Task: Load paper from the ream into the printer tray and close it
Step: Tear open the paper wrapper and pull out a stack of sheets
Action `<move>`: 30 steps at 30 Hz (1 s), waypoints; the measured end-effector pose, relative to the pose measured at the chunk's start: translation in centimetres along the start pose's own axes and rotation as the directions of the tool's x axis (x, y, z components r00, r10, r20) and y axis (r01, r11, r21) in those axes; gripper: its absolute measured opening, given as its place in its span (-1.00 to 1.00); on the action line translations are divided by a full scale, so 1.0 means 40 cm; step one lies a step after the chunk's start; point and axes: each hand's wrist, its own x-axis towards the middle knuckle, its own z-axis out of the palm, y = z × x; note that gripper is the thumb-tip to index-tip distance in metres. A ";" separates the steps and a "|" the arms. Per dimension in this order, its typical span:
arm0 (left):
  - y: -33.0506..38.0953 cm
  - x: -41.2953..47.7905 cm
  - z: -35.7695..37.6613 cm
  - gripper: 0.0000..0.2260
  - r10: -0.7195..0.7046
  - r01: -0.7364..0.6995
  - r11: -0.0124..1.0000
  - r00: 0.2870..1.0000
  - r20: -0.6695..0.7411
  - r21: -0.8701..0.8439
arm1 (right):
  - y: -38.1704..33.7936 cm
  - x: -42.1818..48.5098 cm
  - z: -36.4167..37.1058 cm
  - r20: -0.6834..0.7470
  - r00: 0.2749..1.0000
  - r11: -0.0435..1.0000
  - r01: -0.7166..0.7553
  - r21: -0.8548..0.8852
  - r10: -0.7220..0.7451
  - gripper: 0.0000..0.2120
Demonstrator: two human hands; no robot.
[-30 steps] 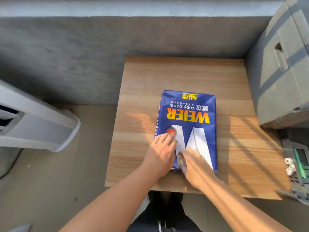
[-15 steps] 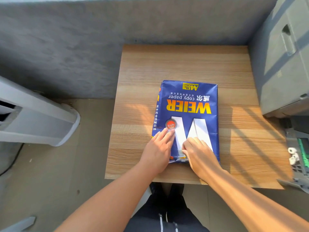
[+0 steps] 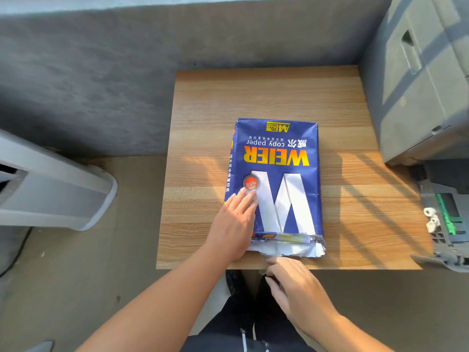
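Note:
A blue "WEIER" copy paper ream (image 3: 276, 158) lies on the small wooden table (image 3: 253, 97). Its near end is torn open, and a crumpled silvery wrapper flap (image 3: 291, 248) with white sheet edges shows there. My left hand (image 3: 233, 224) lies flat on the ream's near left corner, fingers stretched toward a red sticker. My right hand (image 3: 294, 285) hovers at the table's front edge just below the flap, fingers loosely curled; whether it pinches wrapper is unclear. The grey printer (image 3: 418, 85) stands at the right, and its pulled-out tray (image 3: 446, 224) with green guides sits lower right.
A grey wall runs behind the table. A white appliance (image 3: 50, 189) lies on the floor at the left, with a cable beside it. My dark trousers and shoes show below the table's front edge.
My right hand has drawn back from the ream's near end to the table's front edge, and the wrapper end now lies torn open. My left hand stays flat on the ream.

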 end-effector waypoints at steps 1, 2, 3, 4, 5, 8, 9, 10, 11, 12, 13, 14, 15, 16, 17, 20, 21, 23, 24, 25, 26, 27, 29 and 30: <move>0.002 -0.003 -0.005 -0.58 -0.005 0.005 1.000 1.000 -0.026 -0.007 | -0.010 0.006 -0.020 -0.069 0.979 0.970 -0.180 0.166 0.194 -0.96; 0.004 -0.008 -0.009 -0.61 -0.008 0.007 1.000 0.999 -0.053 -0.009 | -0.009 0.015 -0.033 -0.095 0.903 0.862 -0.364 0.352 0.420 -0.95; 0.005 -0.011 -0.012 -0.61 -0.019 0.018 1.000 0.998 -0.067 -0.009 | 0.004 0.028 -0.036 -0.105 0.784 0.711 -0.489 0.505 0.612 -0.93; 0.006 -0.015 -0.015 -0.59 -0.041 0.041 0.999 0.997 -0.065 -0.010 | 0.019 0.043 -0.041 -0.097 0.661 0.576 -0.561 0.595 0.744 -0.91; 0.006 -0.020 -0.021 -0.56 -0.065 0.064 0.998 0.997 -0.049 -0.012 | 0.035 0.059 -0.045 -0.088 0.553 0.473 -0.609 0.637 0.829 -0.89; 0.003 -0.027 -0.023 -0.49 -0.109 0.109 0.994 0.994 0.001 -0.016 | 0.071 0.099 -0.054 -0.048 0.349 0.290 -0.687 0.666 0.936 -0.88; 0.001 -0.027 -0.022 -0.47 -0.117 0.117 0.993 0.993 0.027 -0.020 | 0.076 0.105 -0.048 -0.036 0.313 0.253 -0.690 0.678 0.949 -0.88; 0.000 -0.028 -0.021 -0.46 -0.118 0.118 0.993 0.992 0.046 -0.014 | 0.078 0.109 -0.040 -0.028 0.289 0.227 -0.686 0.691 0.957 -0.89; 0.001 -0.030 -0.022 -0.45 -0.113 0.113 0.994 0.992 0.058 0.003 | 0.077 0.113 -0.034 -0.024 0.267 0.206 -0.680 0.704 0.963 -0.89; 0.004 -0.032 -0.023 -0.45 -0.105 0.104 0.994 0.992 0.066 0.012 | 0.074 0.119 -0.029 -0.025 0.240 0.185 -0.675 0.714 0.970 -0.88; 0.008 -0.033 -0.025 -0.45 -0.106 0.106 0.994 0.992 0.071 0.009 | 0.072 0.124 -0.025 -0.027 0.216 0.168 -0.668 0.725 0.976 -0.87; 0.011 -0.035 -0.025 -0.45 -0.109 0.109 0.994 0.992 0.069 -0.001 | 0.070 0.130 -0.023 -0.030 0.195 0.154 -0.659 0.736 0.980 -0.87; 0.013 -0.036 -0.026 -0.46 -0.113 0.115 0.993 0.991 0.066 -0.016 | 0.070 0.133 -0.021 -0.039 0.178 0.147 -0.645 0.750 0.983 -0.87; 0.014 -0.038 -0.024 -0.46 -0.120 0.122 0.992 0.991 0.058 -0.036 | 0.068 0.134 -0.022 -0.056 0.168 0.152 -0.634 0.758 0.984 -0.87; 0.014 -0.039 -0.021 -0.47 -0.125 0.128 0.990 0.991 0.051 -0.052 | 0.067 0.132 -0.025 -0.077 0.172 0.170 -0.627 0.760 0.982 -0.88; 0.011 -0.041 -0.011 -0.47 -0.140 0.145 0.984 0.989 0.055 -0.107 | 0.054 0.118 -0.034 -0.134 0.232 0.260 -0.690 0.675 0.963 -0.92; 0.010 -0.042 -0.009 -0.47 -0.141 0.147 0.982 0.988 0.057 -0.120 | 0.049 0.115 -0.036 -0.140 0.244 0.274 -0.701 0.658 0.960 -0.91; 0.009 -0.043 -0.007 -0.48 -0.140 0.147 0.980 0.988 0.065 -0.134 | 0.044 0.118 -0.039 -0.143 0.254 0.282 -0.681 0.676 0.957 -0.91; 0.008 -0.044 -0.004 -0.49 -0.141 0.149 0.980 0.987 0.072 -0.130 | 0.047 0.121 -0.036 -0.136 0.248 0.271 -0.665 0.696 0.959 -0.91; 0.008 -0.044 -0.003 -0.50 -0.142 0.151 0.981 0.987 0.079 -0.121 | 0.049 0.126 -0.032 -0.124 0.239 0.253 -0.646 0.720 0.963 -0.90; 0.008 -0.044 -0.001 -0.51 -0.144 0.152 0.982 0.986 0.081 -0.109 | 0.051 0.130 -0.025 -0.102 0.228 0.227 -0.628 0.744 0.968 -0.90; 0.008 -0.044 -0.002 -0.52 -0.149 0.156 0.983 0.986 0.078 -0.098 | 0.051 0.134 -0.019 -0.082 0.221 0.203 -0.609 0.766 0.972 -0.90; 0.010 -0.045 -0.004 -0.54 -0.169 0.175 0.981 0.983 0.068 -0.086 | 0.048 0.140 -0.020 -0.040 0.223 0.166 -0.583 0.795 0.974 -0.91; 0.010 -0.045 -0.005 -0.54 -0.175 0.179 0.981 0.982 0.066 -0.077 | 0.046 0.139 -0.025 -0.007 0.235 0.142 -0.561 0.816 0.972 -0.91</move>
